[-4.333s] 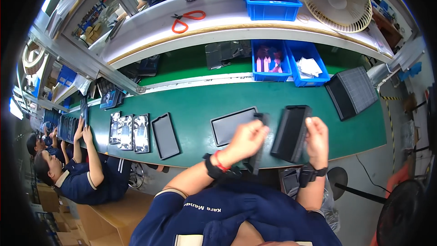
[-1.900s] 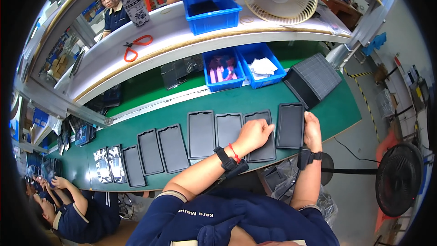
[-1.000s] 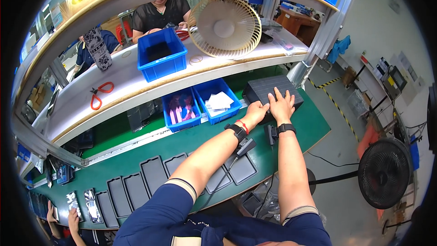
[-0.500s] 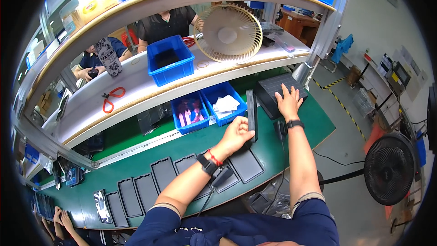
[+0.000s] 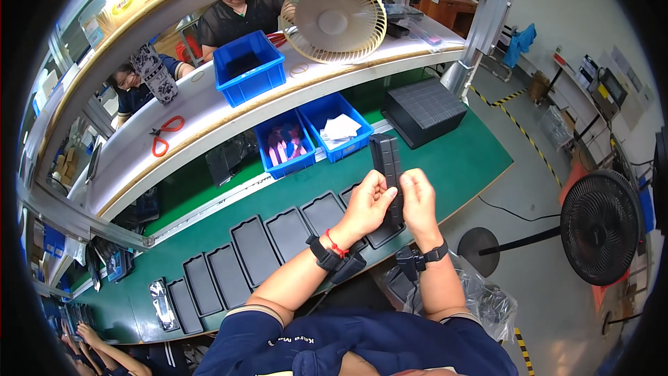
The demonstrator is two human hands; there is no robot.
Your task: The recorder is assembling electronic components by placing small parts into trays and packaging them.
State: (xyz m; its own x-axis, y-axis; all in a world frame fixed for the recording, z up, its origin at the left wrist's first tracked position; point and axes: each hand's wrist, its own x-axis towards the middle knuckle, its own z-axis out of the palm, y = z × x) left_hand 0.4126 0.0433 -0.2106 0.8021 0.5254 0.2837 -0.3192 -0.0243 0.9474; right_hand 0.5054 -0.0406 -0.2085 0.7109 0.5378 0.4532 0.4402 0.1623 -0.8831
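Note:
A few thin black plastic trays (image 5: 387, 157), held upright on edge above the green bench, are pressed together between my hands. My left hand (image 5: 369, 203) is closed round their left side, thumb in front. On the right side, my right hand (image 5: 419, 202) has its fingers closed against the edge. Below and to the left, shallow black trays (image 5: 254, 251) lie in a row along the bench; my hands and wrists partly cover those at the right end. A block of stacked black trays (image 5: 426, 113) stands at the far right of the bench.
Blue bins with pink items (image 5: 285, 160) and white papers (image 5: 339, 136) stand under the shelf (image 5: 202, 122). On it are another blue bin (image 5: 249, 69), red-handled cutters (image 5: 165, 137) and a fan (image 5: 334, 21). A black floor fan (image 5: 600, 244) stands right. Other people work opposite and at left.
My right hand has left the stacked block and come back to the trays in my left hand. Both hands now grip them, nearer my body. The view has shifted slightly.

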